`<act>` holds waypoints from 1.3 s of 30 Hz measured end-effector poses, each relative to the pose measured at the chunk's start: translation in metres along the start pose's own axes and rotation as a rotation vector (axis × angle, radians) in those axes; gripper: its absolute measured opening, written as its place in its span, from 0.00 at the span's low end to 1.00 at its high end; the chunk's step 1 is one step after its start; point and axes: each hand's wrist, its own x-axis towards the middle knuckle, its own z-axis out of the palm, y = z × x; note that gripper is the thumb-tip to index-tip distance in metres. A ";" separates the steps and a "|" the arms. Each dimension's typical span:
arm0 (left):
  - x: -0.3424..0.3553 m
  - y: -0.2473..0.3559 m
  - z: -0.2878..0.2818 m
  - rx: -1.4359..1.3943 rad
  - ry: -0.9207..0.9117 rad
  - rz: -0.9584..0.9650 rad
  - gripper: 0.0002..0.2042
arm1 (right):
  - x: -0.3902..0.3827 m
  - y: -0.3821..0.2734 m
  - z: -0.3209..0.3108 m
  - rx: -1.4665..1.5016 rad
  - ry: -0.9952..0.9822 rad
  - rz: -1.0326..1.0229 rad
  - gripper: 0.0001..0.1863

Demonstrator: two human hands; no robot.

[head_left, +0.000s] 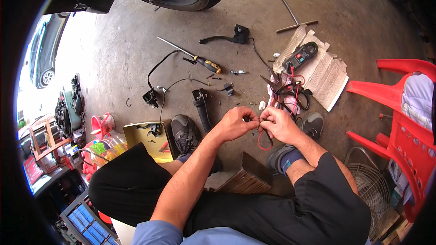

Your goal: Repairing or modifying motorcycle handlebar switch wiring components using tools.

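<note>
1. Left hand (240,123) and right hand (277,124) are pinching together, gripping the red wire (264,149) looping just below.
2. I'm judging this wiring unfinished: brake lever (234,38) and handlebar grip (203,111) are lying loose on the floor (254,13).

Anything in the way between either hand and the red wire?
Nothing visible. Fingertips of the left hand and right hand come together right where the red wire loops down below them. The clamp meter lies farther out, not between.
</note>
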 end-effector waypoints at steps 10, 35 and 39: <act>-0.004 0.009 0.000 0.063 0.068 -0.001 0.11 | -0.002 -0.007 0.001 -0.074 0.026 0.016 0.05; 0.003 0.011 -0.001 0.428 -0.044 0.055 0.10 | -0.004 -0.006 0.002 -0.358 -0.046 -0.134 0.08; 0.003 0.009 0.000 0.516 -0.054 0.086 0.11 | -0.004 -0.005 0.002 -0.348 -0.057 -0.131 0.08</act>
